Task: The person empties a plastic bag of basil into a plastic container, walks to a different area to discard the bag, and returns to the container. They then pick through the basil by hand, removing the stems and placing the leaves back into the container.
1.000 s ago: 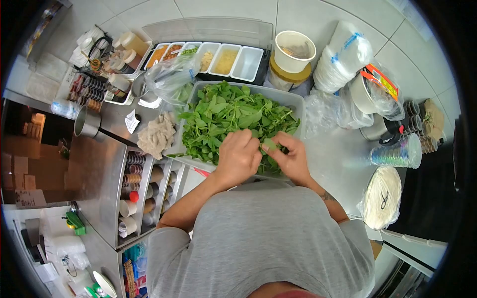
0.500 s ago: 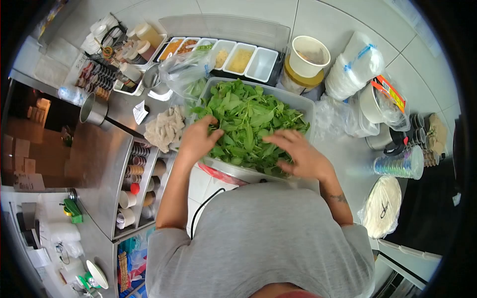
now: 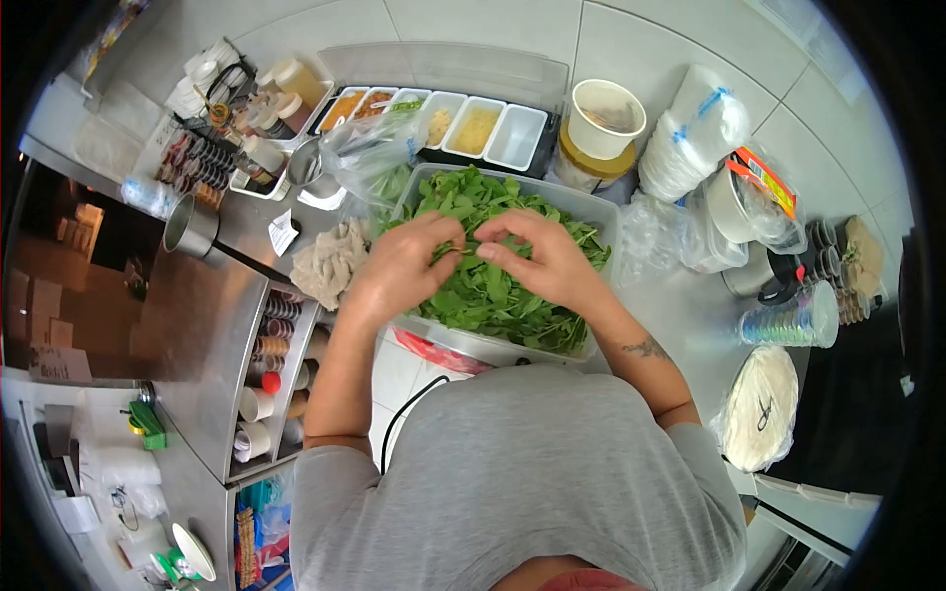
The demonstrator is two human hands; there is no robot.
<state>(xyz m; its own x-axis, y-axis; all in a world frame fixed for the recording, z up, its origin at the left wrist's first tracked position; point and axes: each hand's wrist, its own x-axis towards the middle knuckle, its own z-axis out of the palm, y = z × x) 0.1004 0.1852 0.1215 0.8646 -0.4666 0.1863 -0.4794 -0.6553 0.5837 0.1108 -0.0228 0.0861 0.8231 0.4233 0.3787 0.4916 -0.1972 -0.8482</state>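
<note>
Leafy green stems [image 3: 493, 310] fill a translucent plastic tub [image 3: 603, 219] in front of me. Over the middle of the pile, my left hand [image 3: 409, 264] is closed, thumb and fingers pinching a leafy green stem. My right hand [image 3: 540, 258] faces it a short gap away, its thumb and fingertips bent together at the same greens. The exact bit between the right fingertips is partly hidden. A clear plastic bag [image 3: 379, 158] with some greens inside lies against the tub's far left corner.
Behind the tub stands a rack of white topping trays [image 3: 515, 136]. A crumpled cloth [image 3: 333, 264] and a saucepan [image 3: 192, 227] are on the left. To the right are a white paper tub [image 3: 606, 118], stacked wrapped containers [image 3: 695, 133] and a bagged round white stack [image 3: 759, 409].
Both hands have come together over the middle of the greens. The right hand moved left and away from me, its spread fingers now curled in; the left shifted slightly right.
</note>
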